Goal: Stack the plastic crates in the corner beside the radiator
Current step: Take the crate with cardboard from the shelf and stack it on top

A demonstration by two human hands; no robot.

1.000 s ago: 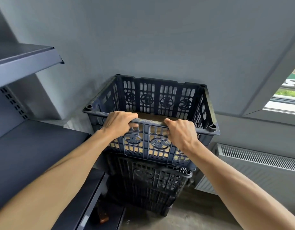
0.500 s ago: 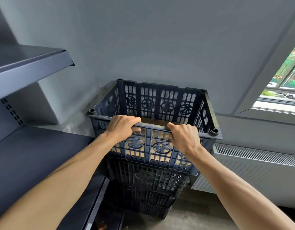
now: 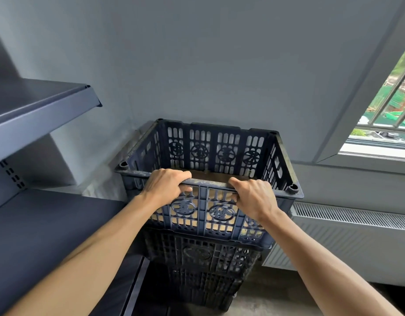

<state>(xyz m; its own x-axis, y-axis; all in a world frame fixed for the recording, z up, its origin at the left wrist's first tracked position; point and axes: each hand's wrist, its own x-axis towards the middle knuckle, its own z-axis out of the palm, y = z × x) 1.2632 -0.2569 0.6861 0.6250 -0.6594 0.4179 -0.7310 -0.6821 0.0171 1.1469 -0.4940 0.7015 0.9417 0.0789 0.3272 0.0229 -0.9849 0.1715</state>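
The person grips a dark blue slotted plastic crate [image 3: 206, 215] by its near top rim. The left hand [image 3: 165, 187] and the right hand [image 3: 254, 197] are set a little apart on either side of the rim's middle, each with its fingers curled over the edge into the crate and its thumb against the outer face. Holding the long side this way seems meant to keep the crate level and let both arms steer it squarely onto the stack. It sits on top of black plastic crates [image 3: 201, 254] of the same pattern; its base appears to rest on the one beneath, though whether it is fully seated cannot be told from this angle. A brown cardboard sheet [image 3: 210, 176] lines its bottom and shows through the slots. The stack stands in the corner, its far side close to the grey painted wall [image 3: 219, 65] and its right side just beside the white panel radiator [image 3: 347, 238], which runs along the wall under a window [image 3: 388, 115] with bars. On the left, dark blue metal shelves [image 3: 37, 103] jut out near the stack, so the gap for the crates is narrow, which likely explains the central, close-in grip. The pile rests on a bare concrete floor [image 3: 265, 302]. The placing step looks nearly finished, with letting go judged the move left.
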